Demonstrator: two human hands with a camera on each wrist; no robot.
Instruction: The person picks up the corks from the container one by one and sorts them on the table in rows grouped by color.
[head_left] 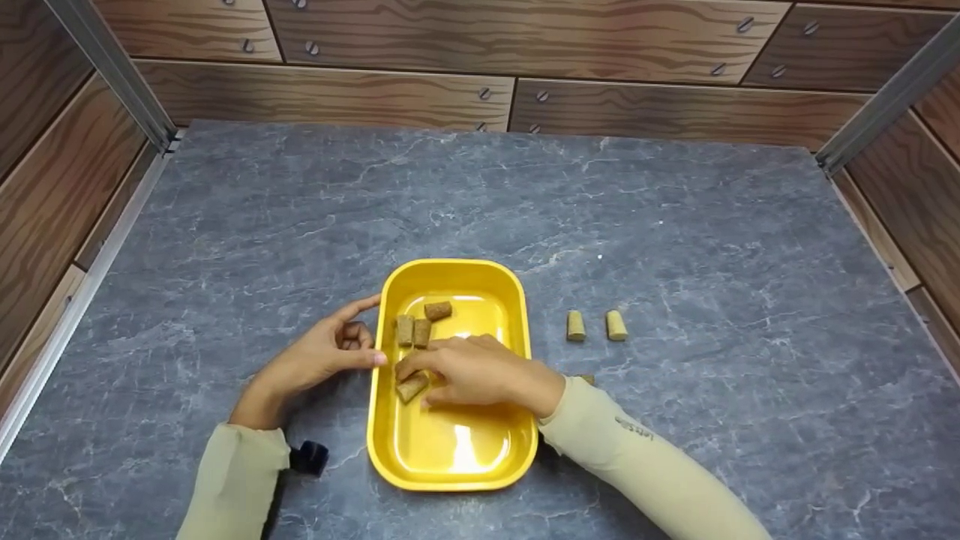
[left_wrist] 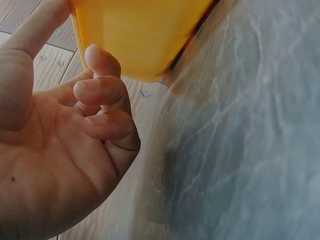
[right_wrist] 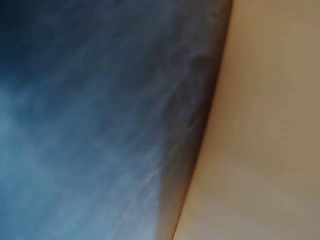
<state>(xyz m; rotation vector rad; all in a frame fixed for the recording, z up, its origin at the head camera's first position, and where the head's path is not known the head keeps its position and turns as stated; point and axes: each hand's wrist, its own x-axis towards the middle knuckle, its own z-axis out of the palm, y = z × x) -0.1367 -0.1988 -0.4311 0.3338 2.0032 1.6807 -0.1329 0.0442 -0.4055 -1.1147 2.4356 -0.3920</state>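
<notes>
Hands both at the yellow tray (head_left: 452, 482). Left hand (head_left: 311, 356) is set at the tray's left wall: thumb laid at the rim, index stretched to the wall farther back, other fingers loosely bent; nothing is clasped. Right hand (head_left: 476, 371) is lowered into the tray from the right, fingers bent downward over the left half; whether a cork is pinched can't be told.

Tray is placed a bit toward the desk (head_left: 712, 225)'s left edge from its middle, well apart from the far edge, long sides running near to far. Inside: dark cork (head_left: 439, 310) lying toward the far end; paired corks (head_left: 421, 333) side by side near the left wall; tilted cork (head_left: 412, 388) between right index and thumb tips.

On the desk, between tray and right edge: two pale corks (head_left: 616, 325), slightly apart. Another cork (head_left: 586, 379) is mostly hidden by the right sleeve (head_left: 645, 450). Left sleeve (head_left: 232, 480) is flanked by a small black device (head_left: 309, 457).

Desk's far edge is backed by wood-patterned panels (head_left: 420, 97); metal posts (head_left: 124, 82) are seen at both far corners. Right wrist view is blurred.
</notes>
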